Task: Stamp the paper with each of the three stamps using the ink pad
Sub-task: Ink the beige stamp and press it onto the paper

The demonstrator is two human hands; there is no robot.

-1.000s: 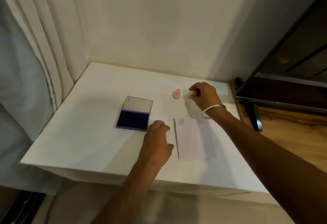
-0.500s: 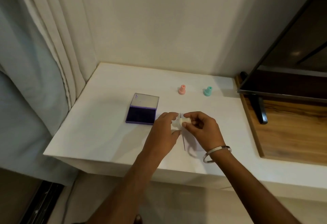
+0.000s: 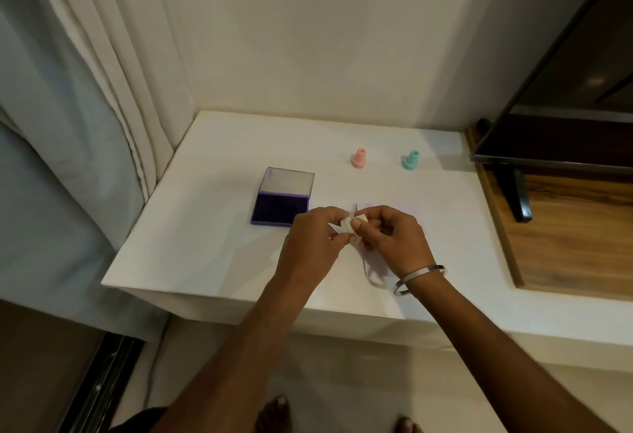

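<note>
White stamp (image 3: 352,223) is pinched between the left hand (image 3: 313,241) and right hand (image 3: 394,241) above the paper (image 3: 406,210), beside the open ink pad (image 3: 281,208). 2 stamps, pink (image 3: 359,158) and green (image 3: 410,159), stand apart. A loose pinch could drop it, smudging the sheet.

A second ago my right hand (image 3: 394,237) was out at 1 o'clock, picking the white stamp (image 3: 354,225) off the table beside the pink stamp (image 3: 359,158), and my left hand (image 3: 315,237) lay flat by the paper (image 3: 407,209). Now both hands meet over the paper at 12 o'clock, pinching the white stamp between their fingertips, clear of the table. With my right hand gone from there, the teal stamp (image 3: 410,159) shows at 1 o'clock. Over the last half second the hands barely shifted; the stamp looks turned slightly between them.
</note>
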